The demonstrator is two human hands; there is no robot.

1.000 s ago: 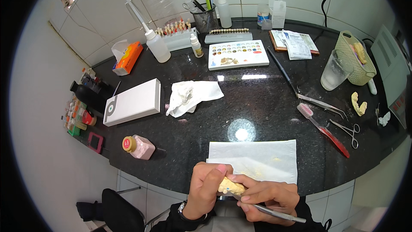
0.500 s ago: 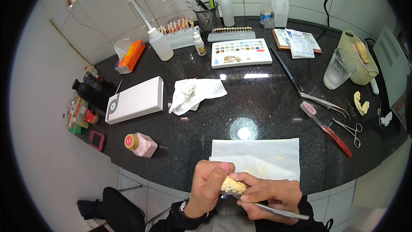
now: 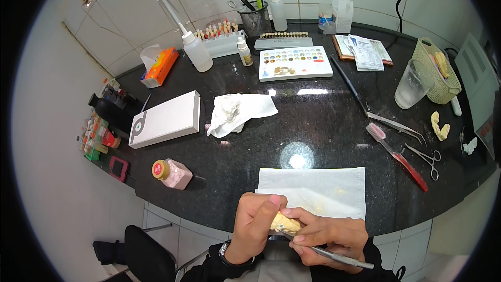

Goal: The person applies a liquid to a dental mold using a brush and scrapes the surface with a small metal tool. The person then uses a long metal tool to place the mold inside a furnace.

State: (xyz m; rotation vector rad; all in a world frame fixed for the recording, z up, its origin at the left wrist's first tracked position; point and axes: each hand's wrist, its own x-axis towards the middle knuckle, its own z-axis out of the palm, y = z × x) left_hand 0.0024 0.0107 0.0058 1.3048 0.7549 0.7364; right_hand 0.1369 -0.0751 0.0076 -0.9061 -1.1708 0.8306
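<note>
Head view: the left hand (image 3: 255, 224) is closed around a small yellowish dental model (image 3: 285, 223), held just below the near edge of the black countertop (image 3: 323, 120). Beside it, the right hand (image 3: 329, 235) touches the model with its fingertips and pinches a thin metal instrument (image 3: 334, 255). A white paper towel (image 3: 313, 190) lies on the counter just above both hands.

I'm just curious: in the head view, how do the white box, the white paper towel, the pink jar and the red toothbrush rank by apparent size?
1. White paper towel, though it lies nearest the camera.
2. White box.
3. Red toothbrush, long but thin.
4. Pink jar.
</note>
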